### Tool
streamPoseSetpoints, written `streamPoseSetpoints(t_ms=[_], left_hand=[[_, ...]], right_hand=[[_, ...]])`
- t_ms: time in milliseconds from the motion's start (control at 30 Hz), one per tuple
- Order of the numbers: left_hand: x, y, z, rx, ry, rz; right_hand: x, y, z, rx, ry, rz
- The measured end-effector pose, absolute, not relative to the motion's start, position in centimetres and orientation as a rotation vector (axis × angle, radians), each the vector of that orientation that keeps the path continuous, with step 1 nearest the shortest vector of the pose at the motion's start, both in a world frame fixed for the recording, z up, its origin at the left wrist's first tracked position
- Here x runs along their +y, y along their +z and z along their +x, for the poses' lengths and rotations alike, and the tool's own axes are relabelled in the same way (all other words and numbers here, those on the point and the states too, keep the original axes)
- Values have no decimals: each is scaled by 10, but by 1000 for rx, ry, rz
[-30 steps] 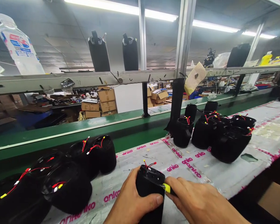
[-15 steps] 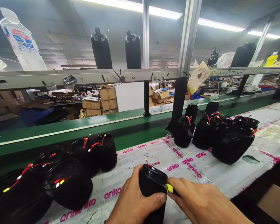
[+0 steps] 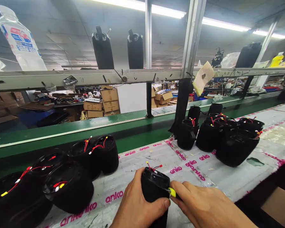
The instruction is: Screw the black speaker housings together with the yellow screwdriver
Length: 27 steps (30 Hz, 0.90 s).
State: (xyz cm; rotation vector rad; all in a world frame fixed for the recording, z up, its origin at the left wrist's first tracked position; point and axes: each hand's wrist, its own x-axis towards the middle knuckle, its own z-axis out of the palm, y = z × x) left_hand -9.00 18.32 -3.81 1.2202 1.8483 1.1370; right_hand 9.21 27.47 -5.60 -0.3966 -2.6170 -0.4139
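My left hand [image 3: 139, 202] is wrapped round a black cylindrical speaker housing [image 3: 154, 190], thumb across its near side. From its open, glossy-rimmed top stick out thin red wires [image 3: 154, 165] with small yellow, red and white connectors. On the right side of the rim, my right hand [image 3: 201, 202] grips a yellow-and-black hand tool [image 3: 172, 192]. The tool's short metal tip meets the housing just below the rim; most of its handle is hidden in my fingers, so its exact kind is unclear.
Several similar housings with red wires stand at left [image 3: 68, 186] and right [image 3: 237, 147] on the anko-printed sheet [image 3: 130, 154]. Behind runs a green conveyor belt [image 3: 133, 129]. A metal shelf [image 3: 85, 77] above carries a plastic bottle [image 3: 21, 41] and finished-looking black speakers [image 3: 135, 50].
Both hands keep almost the same hold and position. The tool tip stays at the right of the rim, and the view has shifted only slightly.
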Motion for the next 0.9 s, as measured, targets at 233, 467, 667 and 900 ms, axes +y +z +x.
streamPoseSetpoints(t_ms=[233, 467, 667, 900], left_hand=[[185, -40, -85, 1935, 1099, 1237], [186, -45, -86, 1988, 1098, 1200], [187, -48, -87, 1950, 1114, 1216], [191, -48, -81, 1998, 1086, 1237]], right_hand=[[278, -49, 94, -2773, -481, -382], [278, -51, 85, -2706, -545, -368], [271, -62, 92, -2620, -483, -533], [267, -62, 93, -2627, -514, -593]])
